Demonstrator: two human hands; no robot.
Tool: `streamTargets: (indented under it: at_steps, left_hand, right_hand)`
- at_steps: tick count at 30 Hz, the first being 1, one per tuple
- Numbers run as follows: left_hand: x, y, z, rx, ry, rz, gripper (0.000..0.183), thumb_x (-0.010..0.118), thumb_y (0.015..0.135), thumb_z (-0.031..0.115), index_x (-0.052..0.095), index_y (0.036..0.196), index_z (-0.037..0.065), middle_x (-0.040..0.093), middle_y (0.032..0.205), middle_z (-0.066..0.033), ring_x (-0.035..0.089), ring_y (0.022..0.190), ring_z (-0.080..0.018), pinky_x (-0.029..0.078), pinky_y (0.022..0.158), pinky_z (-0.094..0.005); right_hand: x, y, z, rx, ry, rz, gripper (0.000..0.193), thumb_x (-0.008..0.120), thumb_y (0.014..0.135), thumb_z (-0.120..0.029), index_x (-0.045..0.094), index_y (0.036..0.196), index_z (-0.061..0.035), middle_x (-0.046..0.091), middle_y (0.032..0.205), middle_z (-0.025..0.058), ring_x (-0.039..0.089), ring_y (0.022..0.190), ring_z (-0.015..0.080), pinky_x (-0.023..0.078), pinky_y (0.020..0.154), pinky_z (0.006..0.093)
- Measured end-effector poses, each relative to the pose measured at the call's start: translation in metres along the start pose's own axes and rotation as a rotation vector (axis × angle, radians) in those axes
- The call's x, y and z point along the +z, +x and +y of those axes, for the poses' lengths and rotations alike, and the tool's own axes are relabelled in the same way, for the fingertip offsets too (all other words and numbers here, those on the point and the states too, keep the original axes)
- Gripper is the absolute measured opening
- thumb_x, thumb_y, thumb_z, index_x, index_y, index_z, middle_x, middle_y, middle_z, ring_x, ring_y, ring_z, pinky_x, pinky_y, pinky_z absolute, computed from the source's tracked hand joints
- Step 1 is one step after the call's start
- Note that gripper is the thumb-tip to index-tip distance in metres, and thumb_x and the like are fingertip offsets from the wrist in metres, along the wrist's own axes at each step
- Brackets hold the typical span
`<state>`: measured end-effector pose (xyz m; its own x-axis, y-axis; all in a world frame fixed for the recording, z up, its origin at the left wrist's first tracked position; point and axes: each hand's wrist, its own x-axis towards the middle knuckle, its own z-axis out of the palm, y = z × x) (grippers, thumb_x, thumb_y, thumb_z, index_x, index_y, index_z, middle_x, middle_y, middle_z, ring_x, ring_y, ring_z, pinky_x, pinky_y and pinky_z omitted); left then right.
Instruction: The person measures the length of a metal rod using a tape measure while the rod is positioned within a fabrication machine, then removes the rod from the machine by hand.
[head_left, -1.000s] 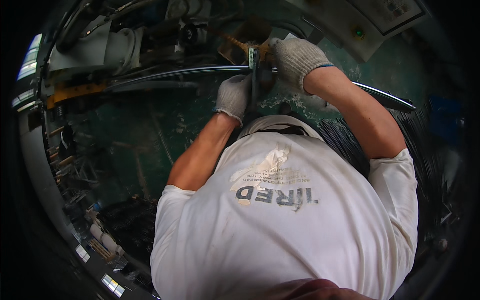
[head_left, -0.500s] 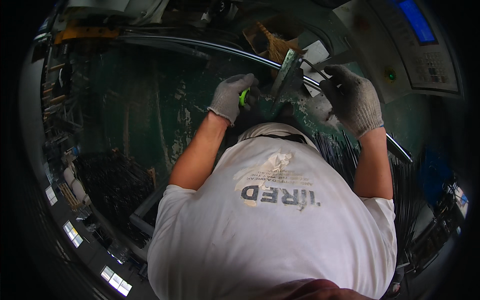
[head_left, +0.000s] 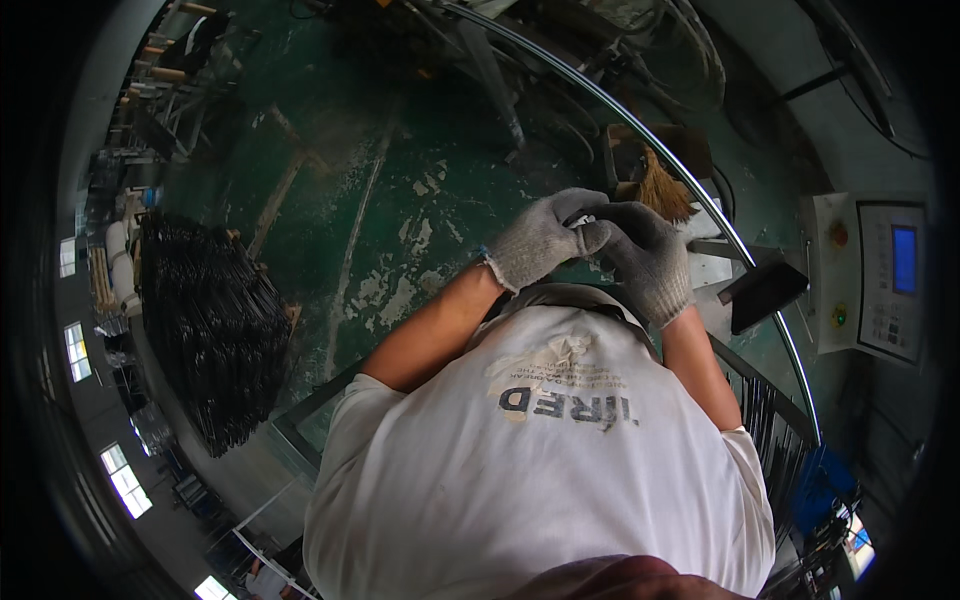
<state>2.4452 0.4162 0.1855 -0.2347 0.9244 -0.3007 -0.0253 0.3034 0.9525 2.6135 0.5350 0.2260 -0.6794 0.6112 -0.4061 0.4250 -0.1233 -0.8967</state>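
My gloved left hand (head_left: pixel 538 240) and gloved right hand (head_left: pixel 650 258) meet just beyond my shirt front, fingers curled in and touching. A small pale object (head_left: pixel 582 221) shows between the fingertips; most of it is hidden, so its kind is unclear. Both hands look closed around it. To the right of them a long shiny metal rod (head_left: pixel 622 108) curves through the view, apart from my hands. A dark block-shaped plate (head_left: pixel 770 297) sits across that rod, near its closer end.
A straw broom (head_left: pixel 662 190) stands by a cardboard box (head_left: pixel 690 148) beyond the rod. At the right is a control panel (head_left: pixel 889 275) with a blue screen. Dark rods lie bundled at the left (head_left: pixel 205 320); more dark rods (head_left: pixel 765 410) are beside my right arm.
My view has turned. My right hand has left the rod and a thin bent bar there, and come together with my left. The bright green thing in my left hand no longer shows.
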Motion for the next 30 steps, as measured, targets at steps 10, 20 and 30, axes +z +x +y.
streamTargets:
  at_steps: [10,20,30]
  left_hand:
    - [-0.182,-0.014,0.0,-0.061,0.301,0.121,0.056,0.084,0.095,0.037,0.072,0.137,0.002,0.079,0.124,-0.0156,0.076,0.108,-0.0226,0.059,0.095,-0.0357]
    - [-0.434,-0.014,-0.02,-0.273,0.542,0.352,0.035,0.077,0.097,0.036,0.082,0.11,0.003,0.076,0.086,-0.0114,0.068,0.079,-0.0186,0.055,0.078,-0.0358]
    - [-0.627,0.035,0.07,-0.233,0.768,0.459,0.037,0.077,0.096,0.046,0.08,0.097,0.009,0.075,0.082,-0.0147,0.073,0.079,-0.0338,0.055,0.073,-0.0454]
  right_hand:
    - [0.149,0.114,-0.037,-0.059,0.045,-0.186,0.017,0.08,0.096,-0.013,0.073,0.104,-0.0005,0.073,0.087,0.0025,0.066,0.078,0.0096,0.055,0.071,0.0292]
    - [0.063,0.269,-0.108,-0.497,0.53,0.502,0.024,0.067,0.106,-0.021,0.075,0.115,0.0003,0.067,0.09,0.0062,0.061,0.073,0.0128,0.048,0.068,0.0289]
    - [0.067,0.342,-0.158,-0.487,0.949,0.702,0.028,0.065,0.11,-0.028,0.075,0.113,-0.0027,0.069,0.082,0.0032,0.057,0.067,0.0152,0.047,0.061,0.0294]
